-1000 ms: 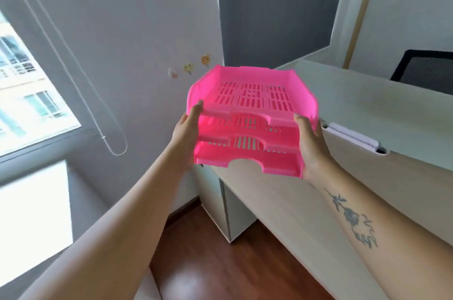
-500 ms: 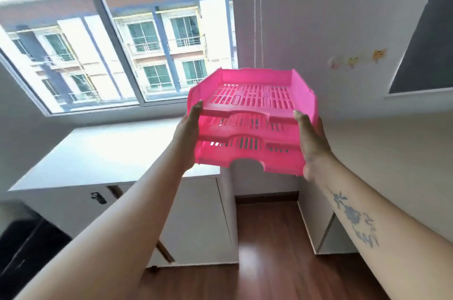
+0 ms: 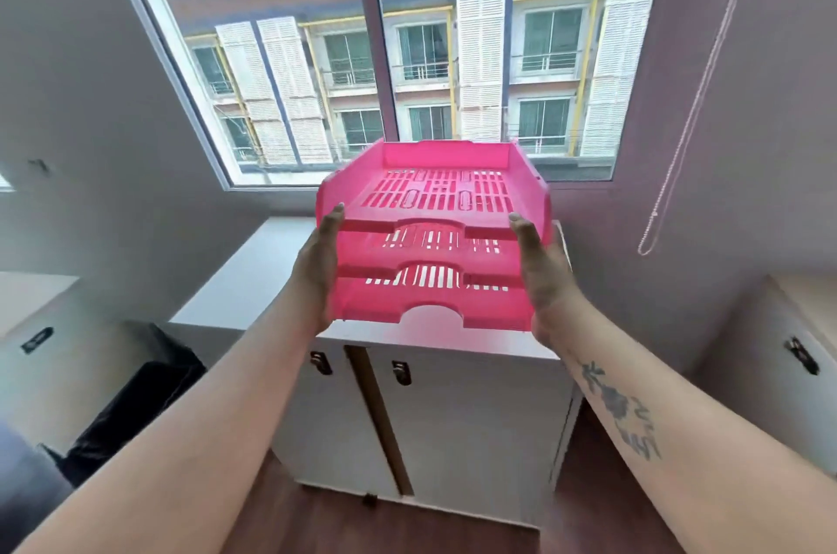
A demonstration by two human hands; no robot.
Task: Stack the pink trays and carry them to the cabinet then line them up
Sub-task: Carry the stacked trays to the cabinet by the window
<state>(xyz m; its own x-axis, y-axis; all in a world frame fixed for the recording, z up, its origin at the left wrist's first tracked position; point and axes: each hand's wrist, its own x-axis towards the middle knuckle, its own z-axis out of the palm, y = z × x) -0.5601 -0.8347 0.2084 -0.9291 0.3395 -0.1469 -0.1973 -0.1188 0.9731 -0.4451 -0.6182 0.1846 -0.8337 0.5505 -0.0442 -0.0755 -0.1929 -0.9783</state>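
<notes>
Stack: 3 pink trays [image 3: 435,236] sit nested one above the other, so the stacking step looks done.
Left hand: the left hand [image 3: 317,277] presses flat against the stack's left side, thumb up at the top tray's rim, fingers wrapped under and out of sight.
Right hand: the right hand [image 3: 541,277] mirrors it on the right side, thumb high, the other fingers hidden behind the plastic; both hands clamp the stack between them.
Where the trays are: held up in the air, level, notched fronts toward the person, right over the near edge of the white cabinet [image 3: 453,408] under the window [image 3: 407,55].
Carry: judging by that position, the walk is all but finished; the stack is not yet set down.
Cabinet top: the visible strip of it [image 3: 253,277] appears bare.
Still to do: lower the stack, lift the trays apart, and set all 3 in a row along the top.
</notes>
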